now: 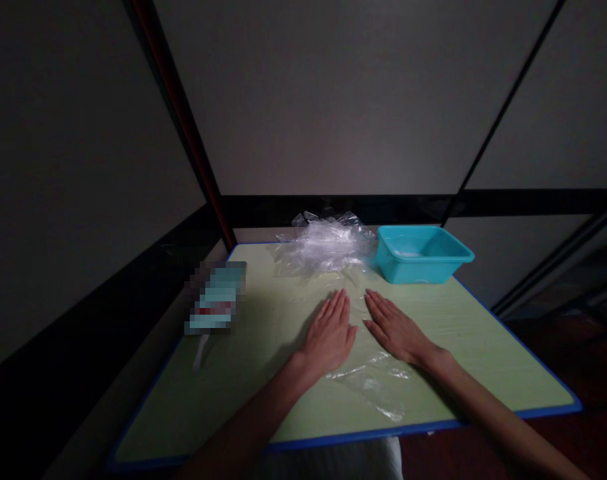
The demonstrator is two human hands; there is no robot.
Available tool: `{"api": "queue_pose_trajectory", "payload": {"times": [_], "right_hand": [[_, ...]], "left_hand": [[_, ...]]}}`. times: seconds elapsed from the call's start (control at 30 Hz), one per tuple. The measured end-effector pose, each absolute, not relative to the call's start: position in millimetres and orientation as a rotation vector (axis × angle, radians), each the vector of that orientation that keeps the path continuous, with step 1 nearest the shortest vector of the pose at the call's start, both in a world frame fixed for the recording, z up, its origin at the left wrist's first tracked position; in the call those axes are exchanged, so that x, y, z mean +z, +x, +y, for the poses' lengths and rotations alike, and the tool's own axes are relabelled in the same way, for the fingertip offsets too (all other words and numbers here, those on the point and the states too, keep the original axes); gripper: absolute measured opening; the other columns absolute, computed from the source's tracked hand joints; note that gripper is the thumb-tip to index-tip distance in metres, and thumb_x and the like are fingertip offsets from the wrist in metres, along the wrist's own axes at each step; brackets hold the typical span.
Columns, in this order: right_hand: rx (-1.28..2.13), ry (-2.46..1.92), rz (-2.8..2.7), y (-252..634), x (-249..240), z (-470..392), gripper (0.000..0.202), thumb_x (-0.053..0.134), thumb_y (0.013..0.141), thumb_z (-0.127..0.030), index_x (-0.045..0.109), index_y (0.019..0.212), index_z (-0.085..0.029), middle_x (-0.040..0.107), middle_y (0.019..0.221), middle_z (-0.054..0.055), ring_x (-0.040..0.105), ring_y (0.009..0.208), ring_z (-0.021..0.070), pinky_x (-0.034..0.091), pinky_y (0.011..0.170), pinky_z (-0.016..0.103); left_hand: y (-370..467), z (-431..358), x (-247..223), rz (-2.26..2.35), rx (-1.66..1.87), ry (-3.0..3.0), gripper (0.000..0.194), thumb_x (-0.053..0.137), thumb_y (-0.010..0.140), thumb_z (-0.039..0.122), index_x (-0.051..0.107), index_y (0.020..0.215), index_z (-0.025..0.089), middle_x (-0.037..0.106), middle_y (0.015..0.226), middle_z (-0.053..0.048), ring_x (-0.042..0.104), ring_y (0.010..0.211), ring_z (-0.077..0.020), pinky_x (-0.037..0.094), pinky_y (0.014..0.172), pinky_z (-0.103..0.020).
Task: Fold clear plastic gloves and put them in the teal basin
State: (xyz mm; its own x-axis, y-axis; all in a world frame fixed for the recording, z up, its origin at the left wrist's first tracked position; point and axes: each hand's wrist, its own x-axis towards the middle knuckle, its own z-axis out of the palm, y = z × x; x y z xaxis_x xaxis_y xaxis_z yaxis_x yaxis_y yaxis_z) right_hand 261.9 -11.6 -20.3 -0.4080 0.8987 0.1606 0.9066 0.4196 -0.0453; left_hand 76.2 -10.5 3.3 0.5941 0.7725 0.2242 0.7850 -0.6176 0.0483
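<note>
A thin clear plastic bag [370,387] lies flat on the pale green table [483,360], its crinkled end near the front edge. My left hand [330,333] rests palm down on its left side, fingers stretched forward. On the right side my right hand [396,330] also lies flat, thumb a little apart from the fingers. Both hands hold nothing, and a narrow gap separates them. Beyond the fingertips sits a loose heap of clear plastic bags [328,243].
A turquoise plastic basin [420,270] stands at the back right, beside the heap. At the left edge lies a blurred-out flat object [216,300] with a pale strip [200,352] below it. Wall panels [333,100] rise behind the table.
</note>
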Motion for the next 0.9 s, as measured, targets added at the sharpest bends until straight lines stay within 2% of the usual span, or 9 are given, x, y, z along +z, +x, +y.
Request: {"api": "queue_pose_trajectory", "payload": {"times": [0.3, 0.53, 0.67, 0.83, 0.9], "right_hand": [[-0.095, -1.609, -2.446, 263, -21, -12, 0.058, 0.020, 0.089, -0.044, 0.025, 0.133, -0.008, 0.022, 0.138, 0.013, 0.018, 0.127, 0.0211, 0.023, 0.102, 0.039], [-0.052, -1.626, -2.463, 262, -18, -13, 0.059, 0.020, 0.089, -0.045, 0.024, 0.133, -0.005, 0.020, 0.139, 0.013, 0.018, 0.127, 0.0209, 0.022, 0.103, 0.038], [0.055, -1.583, -2.426, 268, -17, -11, 0.058, 0.020, 0.089, -0.045, 0.023, 0.134, -0.009, 0.018, 0.139, 0.011, 0.014, 0.128, 0.0203, 0.020, 0.103, 0.040], [0.171, -1.570, -2.155, 260, -7, -25, 0.054, 0.018, 0.090, -0.040, 0.011, 0.137, -0.015, 0.006, 0.142, 0.007, 0.009, 0.129, 0.0210, 0.020, 0.103, 0.043], [0.136, -1.558, -2.153, 245, -3, -39, 0.057, 0.023, 0.089, -0.041, 0.007, 0.137, -0.015, 0.007, 0.142, 0.008, 0.009, 0.129, 0.0221, 0.021, 0.103, 0.043]], "left_hand": [[66, -7, -11, -1.389, -0.314, -2.715, 0.049, 0.025, 0.087, 0.030, 0.030, 0.129, 0.005, 0.027, 0.137, -0.012, 0.019, 0.128, -0.0189, 0.021, 0.103, -0.035], [18, -2, -18, -1.503, -0.293, -2.630, 0.048, 0.022, 0.087, 0.026, 0.031, 0.128, 0.003, 0.030, 0.136, -0.014, 0.023, 0.126, -0.0190, 0.025, 0.102, -0.035], [-1, -1, -20, -1.497, -0.302, -2.600, 0.048, 0.021, 0.087, 0.025, 0.032, 0.127, 0.000, 0.030, 0.135, -0.016, 0.023, 0.126, -0.0200, 0.025, 0.102, -0.035], [-1, -4, -18, -1.498, -0.298, -2.566, 0.049, 0.023, 0.087, 0.026, 0.033, 0.126, 0.000, 0.031, 0.134, -0.017, 0.025, 0.125, -0.0215, 0.027, 0.101, -0.036], [1, -5, -18, -1.491, -0.293, -2.557, 0.048, 0.024, 0.087, 0.026, 0.034, 0.126, 0.000, 0.032, 0.134, -0.017, 0.025, 0.125, -0.0218, 0.027, 0.101, -0.036]]}}
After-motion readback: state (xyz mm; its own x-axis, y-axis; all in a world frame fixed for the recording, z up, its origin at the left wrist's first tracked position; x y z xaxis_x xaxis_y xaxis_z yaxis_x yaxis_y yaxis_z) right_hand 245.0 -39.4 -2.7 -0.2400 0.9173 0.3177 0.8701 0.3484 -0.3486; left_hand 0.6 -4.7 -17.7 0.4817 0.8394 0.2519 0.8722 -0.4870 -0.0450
